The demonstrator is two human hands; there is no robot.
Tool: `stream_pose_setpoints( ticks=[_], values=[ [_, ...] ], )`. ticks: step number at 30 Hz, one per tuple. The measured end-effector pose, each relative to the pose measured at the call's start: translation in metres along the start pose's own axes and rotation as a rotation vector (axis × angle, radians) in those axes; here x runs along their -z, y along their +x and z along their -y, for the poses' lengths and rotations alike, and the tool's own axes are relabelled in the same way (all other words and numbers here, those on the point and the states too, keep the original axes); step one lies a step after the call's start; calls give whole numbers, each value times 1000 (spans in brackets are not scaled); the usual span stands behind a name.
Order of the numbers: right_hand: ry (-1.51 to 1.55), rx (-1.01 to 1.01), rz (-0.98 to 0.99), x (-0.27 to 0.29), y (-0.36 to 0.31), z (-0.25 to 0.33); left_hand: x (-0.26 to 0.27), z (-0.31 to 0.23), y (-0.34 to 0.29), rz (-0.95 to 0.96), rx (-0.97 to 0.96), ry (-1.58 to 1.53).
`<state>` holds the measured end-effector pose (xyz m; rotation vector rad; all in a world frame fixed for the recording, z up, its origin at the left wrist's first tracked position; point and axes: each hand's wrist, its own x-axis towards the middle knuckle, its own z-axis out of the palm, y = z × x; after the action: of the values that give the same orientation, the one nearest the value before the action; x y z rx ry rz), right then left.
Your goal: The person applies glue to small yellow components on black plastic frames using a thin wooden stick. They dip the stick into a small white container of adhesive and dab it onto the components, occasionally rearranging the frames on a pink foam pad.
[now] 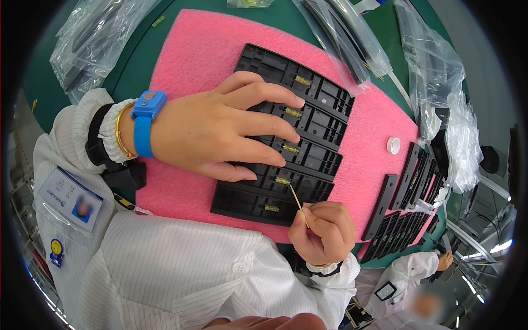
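Observation:
Several black plastic parts (242, 201) with ribbed compartments lie side by side in front of me, each carrying a small yellow-green vial (271, 208). My left hand (220, 129) rests over them from the left, fingers spread across the parts and holding nothing. Pinched between the thumb and fingers of my right hand (325, 234) is a thin wooden stick (298, 202). Its upper tip is at the edge of one vial (282, 180) in the second part from the near end; whether it touches cannot be told.
Beneath the parts lies a pink foam mat (187, 60) on a green table (135, 55). A small white cap (393, 145) sits at right, near more black parts (379, 209). Clear plastic bags (104, 38) lie around the far edges. Another person's hand (445, 260) shows at lower right.

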<state>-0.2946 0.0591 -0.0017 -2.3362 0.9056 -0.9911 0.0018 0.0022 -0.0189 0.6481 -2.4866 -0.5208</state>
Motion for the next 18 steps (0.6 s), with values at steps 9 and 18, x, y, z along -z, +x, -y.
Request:
stream_pose_setpoints(
  ticks=[9, 18],
  values=[
    [4, -8, -13, -1, 0, -1, 0, 0, -1, -4, 7, -12],
    [7, -7, -13, -1, 0, -1, 0, -1, -1, -4, 10, -18]
  ],
)
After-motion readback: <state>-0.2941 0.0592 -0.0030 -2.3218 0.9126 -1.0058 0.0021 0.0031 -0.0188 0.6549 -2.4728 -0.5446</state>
